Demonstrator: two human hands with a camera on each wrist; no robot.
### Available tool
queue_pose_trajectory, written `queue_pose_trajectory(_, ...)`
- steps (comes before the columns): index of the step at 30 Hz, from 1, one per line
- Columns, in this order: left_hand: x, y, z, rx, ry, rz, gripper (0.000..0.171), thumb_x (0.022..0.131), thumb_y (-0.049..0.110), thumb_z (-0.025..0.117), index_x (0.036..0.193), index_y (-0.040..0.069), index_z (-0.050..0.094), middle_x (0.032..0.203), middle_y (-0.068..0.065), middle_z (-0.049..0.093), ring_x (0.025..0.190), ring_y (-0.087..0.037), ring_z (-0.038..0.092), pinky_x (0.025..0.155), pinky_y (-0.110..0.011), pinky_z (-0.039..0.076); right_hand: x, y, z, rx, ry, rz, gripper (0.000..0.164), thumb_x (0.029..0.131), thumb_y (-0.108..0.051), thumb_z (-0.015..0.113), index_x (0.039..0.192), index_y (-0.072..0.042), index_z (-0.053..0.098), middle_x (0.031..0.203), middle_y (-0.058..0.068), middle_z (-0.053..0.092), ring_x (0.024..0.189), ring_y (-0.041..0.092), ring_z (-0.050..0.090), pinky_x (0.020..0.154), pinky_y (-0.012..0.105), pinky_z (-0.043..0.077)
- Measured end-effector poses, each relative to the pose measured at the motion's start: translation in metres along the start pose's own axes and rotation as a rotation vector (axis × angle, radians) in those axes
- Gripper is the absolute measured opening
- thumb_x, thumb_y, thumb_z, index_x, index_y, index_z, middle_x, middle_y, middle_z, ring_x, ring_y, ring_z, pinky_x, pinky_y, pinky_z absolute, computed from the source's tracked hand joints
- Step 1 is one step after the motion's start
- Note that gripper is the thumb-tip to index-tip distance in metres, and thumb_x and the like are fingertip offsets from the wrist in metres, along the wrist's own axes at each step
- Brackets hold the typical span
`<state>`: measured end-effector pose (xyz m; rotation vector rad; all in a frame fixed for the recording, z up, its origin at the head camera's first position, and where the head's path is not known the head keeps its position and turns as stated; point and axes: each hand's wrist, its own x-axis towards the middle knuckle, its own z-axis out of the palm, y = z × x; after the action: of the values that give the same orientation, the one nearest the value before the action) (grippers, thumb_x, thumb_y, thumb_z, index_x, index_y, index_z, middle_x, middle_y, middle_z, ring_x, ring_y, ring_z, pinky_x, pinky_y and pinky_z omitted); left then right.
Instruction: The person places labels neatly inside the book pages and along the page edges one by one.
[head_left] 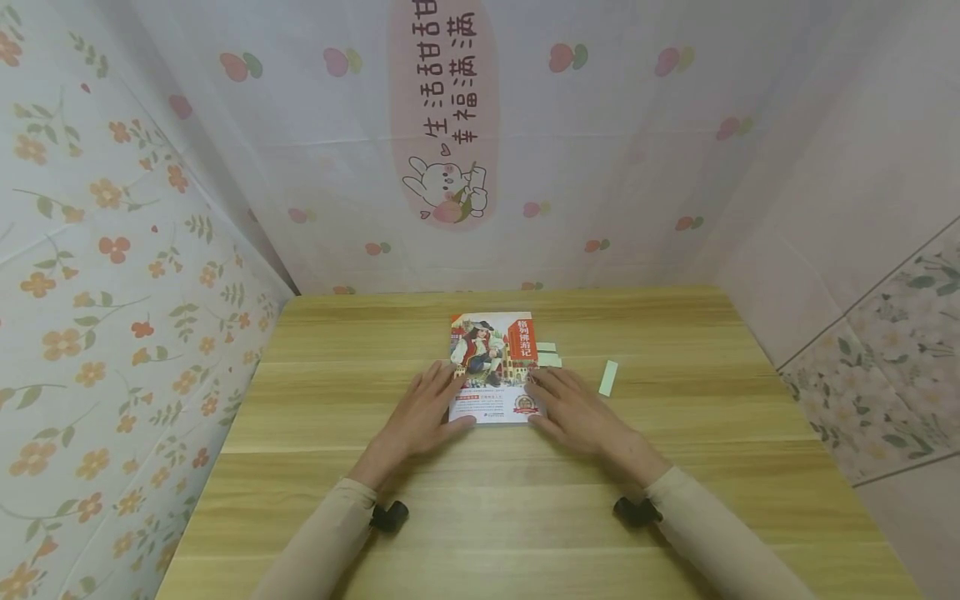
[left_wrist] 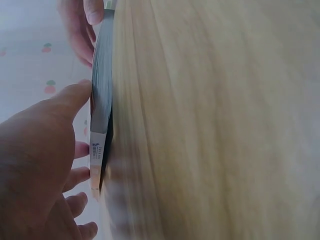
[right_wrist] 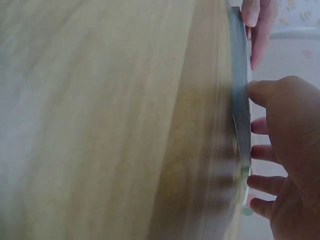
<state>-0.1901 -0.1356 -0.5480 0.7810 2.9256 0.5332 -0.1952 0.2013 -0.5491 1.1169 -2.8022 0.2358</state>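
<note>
A closed paperback book (head_left: 489, 358) lies flat on the wooden table, its cover showing a seated figure in a dark hat and red-and-white lettering. My left hand (head_left: 420, 412) rests at the book's left edge, with the thumb on the lower corner of the cover. On the opposite edge, my right hand (head_left: 581, 412) touches the cover with thumb and fingertips. Seen from the left wrist, the page block (left_wrist: 102, 75) stays shut and the fingers lie loosely along the spine side. In the right wrist view the right fingers (right_wrist: 265, 152) are spread along the other edge.
Pale green paper strips (head_left: 550, 360) stick out at the book's right side, partly behind the right hand. A separate green strip (head_left: 609, 377) lies farther right on the table (head_left: 480, 517). Patterned cloth (head_left: 637, 167) hangs behind and at both sides.
</note>
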Motion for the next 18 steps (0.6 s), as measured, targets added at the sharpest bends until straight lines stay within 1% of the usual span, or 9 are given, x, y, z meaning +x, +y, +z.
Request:
queue_pose_trajectory(5, 0.0, 0.0, -0.001, 0.02, -0.018, -0.016, 0.084, 0.111, 0.064, 0.062, 0.176, 0.014, 0.042, 0.188, -0.016, 0.03, 0.177, -0.047, 0.02, 0.141, -0.072, 0.019, -0.001, 0.001, 0.0, 0.013, -0.013, 0.012, 0.062, 0.114, -0.043, 0.063, 0.164, -0.006, 0.058, 0.176, 0.02, 0.051, 0.162, 0.045, 0.049, 0.136, 0.064, 0.039)
queue_pose_trajectory(10, -0.001, -0.004, -0.003, 0.027, -0.019, -0.002, 0.082, 0.111, 0.062, 0.062, 0.175, 0.015, 0.043, 0.187, -0.017, 0.03, 0.176, -0.048, 0.02, 0.141, -0.073, 0.019, -0.005, 0.007, -0.003, 0.052, -0.029, 0.035, 0.064, 0.115, -0.044, 0.061, 0.168, -0.008, 0.053, 0.179, 0.017, 0.047, 0.166, 0.045, 0.044, 0.139, 0.063, 0.034)
queue_pose_trajectory(14, -0.006, -0.012, -0.006, 0.048, -0.011, 0.007, 0.082, 0.111, 0.062, 0.061, 0.176, 0.015, 0.041, 0.188, -0.016, 0.029, 0.176, -0.048, 0.021, 0.14, -0.073, 0.021, -0.013, 0.016, -0.009, 0.093, 0.045, 0.045, 0.062, 0.112, -0.037, 0.067, 0.165, -0.006, 0.057, 0.172, 0.021, 0.054, 0.164, 0.051, 0.046, 0.137, 0.067, 0.035)
queue_pose_trajectory(18, -0.012, -0.022, -0.012, 0.062, 0.028, 0.003, 0.081, 0.112, 0.06, 0.06, 0.178, 0.018, 0.038, 0.187, -0.015, 0.031, 0.176, -0.046, 0.023, 0.14, -0.073, 0.022, -0.023, 0.032, -0.015, 0.099, 0.12, 0.077, 0.061, 0.109, -0.032, 0.072, 0.162, -0.003, 0.059, 0.169, 0.026, 0.055, 0.161, 0.054, 0.047, 0.134, 0.072, 0.034)
